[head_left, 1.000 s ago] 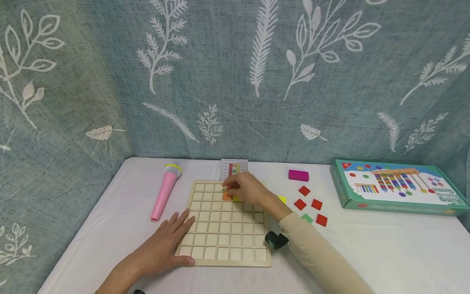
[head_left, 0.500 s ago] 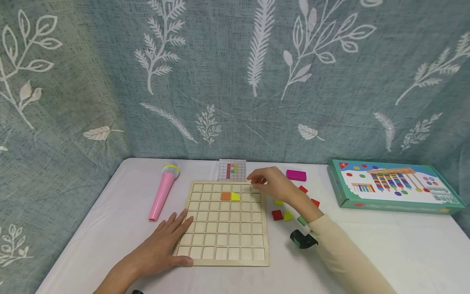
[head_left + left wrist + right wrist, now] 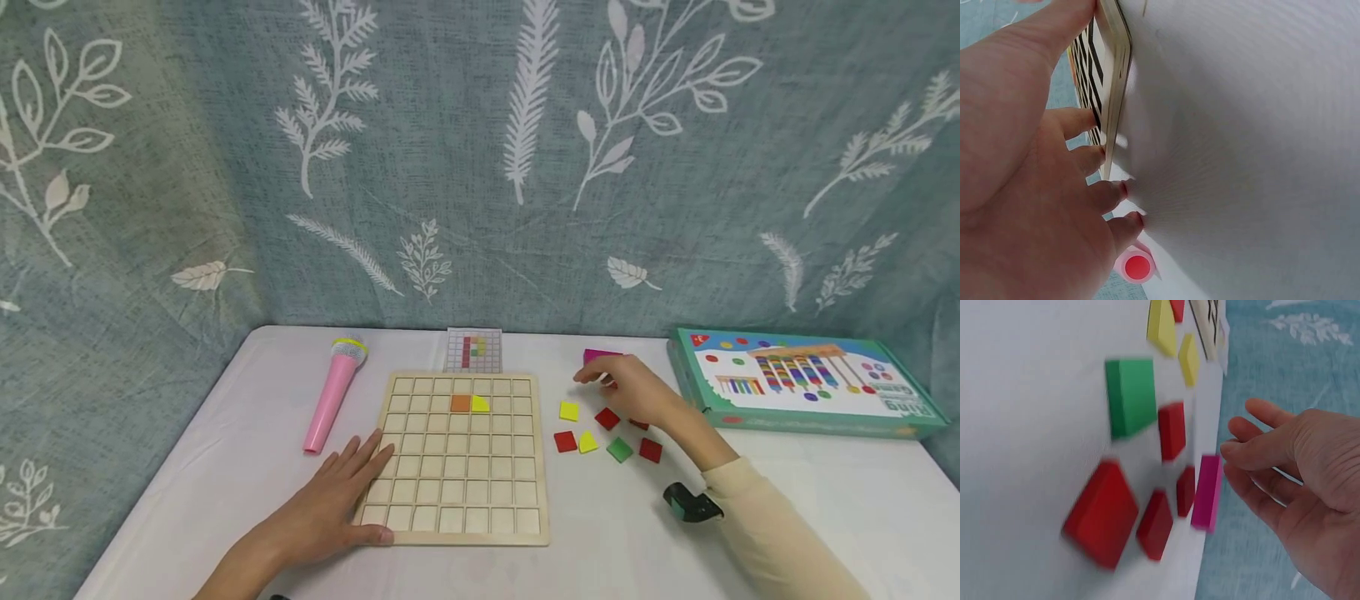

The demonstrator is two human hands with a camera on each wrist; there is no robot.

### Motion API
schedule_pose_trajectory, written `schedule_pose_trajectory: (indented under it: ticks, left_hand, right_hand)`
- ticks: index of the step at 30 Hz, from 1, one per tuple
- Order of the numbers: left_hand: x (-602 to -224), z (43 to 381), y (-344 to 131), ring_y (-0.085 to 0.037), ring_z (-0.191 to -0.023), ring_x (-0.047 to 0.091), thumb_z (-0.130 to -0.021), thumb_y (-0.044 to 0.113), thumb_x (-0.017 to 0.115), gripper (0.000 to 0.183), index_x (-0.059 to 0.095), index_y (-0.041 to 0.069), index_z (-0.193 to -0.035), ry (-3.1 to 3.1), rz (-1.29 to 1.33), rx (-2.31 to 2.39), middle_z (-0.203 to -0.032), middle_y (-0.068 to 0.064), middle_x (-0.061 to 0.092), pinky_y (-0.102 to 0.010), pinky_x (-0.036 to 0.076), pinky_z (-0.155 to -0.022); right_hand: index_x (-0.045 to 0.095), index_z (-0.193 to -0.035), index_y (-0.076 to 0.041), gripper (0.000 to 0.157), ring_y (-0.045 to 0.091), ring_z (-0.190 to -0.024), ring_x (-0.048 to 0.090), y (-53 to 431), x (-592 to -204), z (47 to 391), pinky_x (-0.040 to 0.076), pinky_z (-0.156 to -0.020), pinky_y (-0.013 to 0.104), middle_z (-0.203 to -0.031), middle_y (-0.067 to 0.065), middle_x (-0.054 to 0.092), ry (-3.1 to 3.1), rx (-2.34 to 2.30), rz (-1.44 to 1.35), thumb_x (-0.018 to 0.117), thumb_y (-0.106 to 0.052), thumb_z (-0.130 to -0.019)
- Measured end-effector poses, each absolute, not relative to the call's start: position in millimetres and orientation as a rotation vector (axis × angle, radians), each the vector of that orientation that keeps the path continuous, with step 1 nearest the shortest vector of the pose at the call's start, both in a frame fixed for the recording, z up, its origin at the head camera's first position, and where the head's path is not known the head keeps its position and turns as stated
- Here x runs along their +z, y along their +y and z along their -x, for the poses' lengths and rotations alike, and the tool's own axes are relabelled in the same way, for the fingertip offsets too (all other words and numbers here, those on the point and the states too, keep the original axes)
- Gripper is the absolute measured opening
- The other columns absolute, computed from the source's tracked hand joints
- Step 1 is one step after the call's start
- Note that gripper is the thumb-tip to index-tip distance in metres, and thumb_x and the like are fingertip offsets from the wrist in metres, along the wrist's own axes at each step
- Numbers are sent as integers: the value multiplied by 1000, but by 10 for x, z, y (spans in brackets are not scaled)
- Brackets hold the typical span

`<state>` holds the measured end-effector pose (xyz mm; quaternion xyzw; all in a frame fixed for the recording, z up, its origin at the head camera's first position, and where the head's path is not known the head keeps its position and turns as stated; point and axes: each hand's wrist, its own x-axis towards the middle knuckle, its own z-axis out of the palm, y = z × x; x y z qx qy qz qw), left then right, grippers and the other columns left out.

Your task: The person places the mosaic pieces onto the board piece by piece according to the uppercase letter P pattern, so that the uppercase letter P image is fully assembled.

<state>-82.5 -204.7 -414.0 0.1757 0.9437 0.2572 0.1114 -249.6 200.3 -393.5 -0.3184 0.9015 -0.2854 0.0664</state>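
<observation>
A light wooden grid board [image 3: 450, 467] lies on the white table; an orange square tile [image 3: 461, 403] and a yellow quarter-round tile [image 3: 480, 405] sit side by side in its second row. My left hand [image 3: 330, 504] rests with spread fingers on the board's left edge. Loosely bent and holding nothing, my right hand [image 3: 633, 392] hovers over loose tiles right of the board. Among these are a green tile [image 3: 1134, 394], a yellow square tile [image 3: 569, 411], a yellow quarter-round tile [image 3: 587, 442] and several red tiles [image 3: 651, 451]. In the head view the hand partly covers one red tile.
A magenta block [image 3: 597, 356] lies just behind my right hand. Behind the board is a printed pattern card [image 3: 474, 350]. A pink toy microphone [image 3: 333, 400] lies at left, a green toy box [image 3: 810, 379] at far right. A patterned curtain [image 3: 465, 167] hangs behind the table.
My right hand has moved right, off the board and over the loose tiles, uncovering the orange and yellow tiles in the grid. The left hand has stayed in place.
</observation>
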Motion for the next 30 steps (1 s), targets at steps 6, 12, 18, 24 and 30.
schedule_pose_trajectory:
  ticks: [6, 12, 18, 24, 30]
  left_hand:
    - [-4146, 814, -2043, -50, -144, 14, -75, 59, 73, 105, 32, 2, -152, 2775, -513, 760, -160, -21, 19, -65, 15, -113]
    - [-4123, 817, -2032, -49, -145, 13, -75, 59, 73, 105, 32, 2, -152, 2770, -497, 754, -160, -20, 19, -64, 14, -114]
    - [-4123, 822, -2029, -49, -144, 13, -75, 59, 73, 104, 32, 2, -152, 2778, -499, 745, -160, -21, 19, -64, 14, -114]
    - [-4131, 815, -2027, -49, -144, 13, -75, 59, 73, 104, 32, 2, -152, 2777, -502, 751, -160, -21, 19, -64, 14, -113]
    - [-4130, 811, -2026, -49, -145, 12, -75, 59, 73, 104, 31, 2, -152, 2774, -497, 748, -160, -20, 18, -64, 13, -114]
  right_hand:
    - [69, -111, 4, 34, 33, -104, 64, 2213, -3987, 2542, 53, -91, 49, -110, 15, 70, 2736, -839, 928, 56, 18, -83]
    - [70, -110, 3, 32, 35, -105, 63, 2323, -4034, 2556, 53, -91, 50, -110, 15, 70, 2735, -798, 898, 59, 16, -82]
    - [70, -113, 2, 30, 32, -101, 63, 2327, -4050, 2563, 56, -88, 47, -110, 15, 69, 2731, -819, 843, 66, 10, -85]
    - [69, -113, 3, 31, 31, -98, 63, 2329, -4057, 2576, 56, -87, 46, -106, 15, 69, 2748, -864, 819, 68, 11, -83]
    - [70, -112, 3, 30, 26, -91, 62, 2348, -4060, 2582, 58, -83, 43, -97, 9, 69, 2782, -879, 837, 71, 9, -82]
